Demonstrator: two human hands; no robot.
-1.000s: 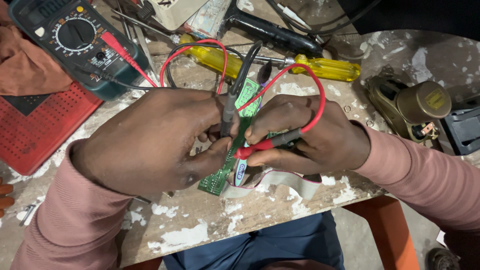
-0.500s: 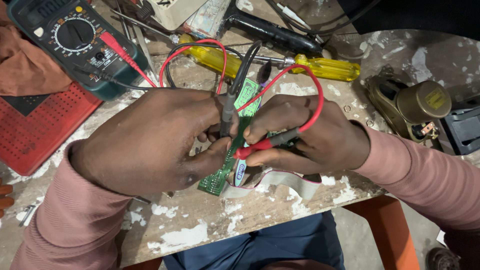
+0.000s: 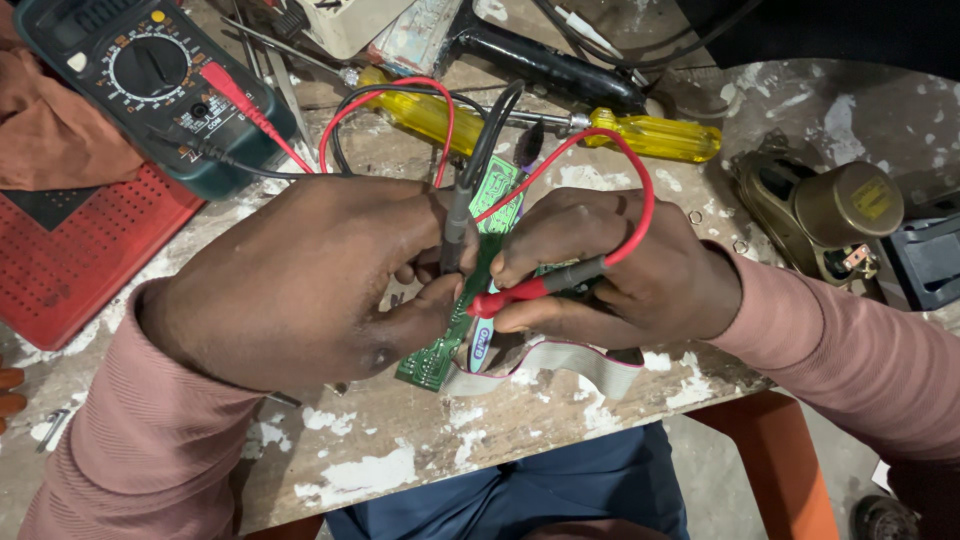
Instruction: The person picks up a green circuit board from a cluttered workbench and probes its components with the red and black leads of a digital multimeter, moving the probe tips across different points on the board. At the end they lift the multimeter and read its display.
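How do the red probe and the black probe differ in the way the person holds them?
The red probe lies almost flat in the right hand, tip pointing left; the black probe stands nearly upright in the left hand. One has a red lead, the other a black one. Both meet the green circuit board and run to the multimeter.

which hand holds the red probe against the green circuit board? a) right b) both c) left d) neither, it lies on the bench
a: the right hand pinches the red-handled test probe with its tip on the narrow green circuit board; the left hand holds the black probe.
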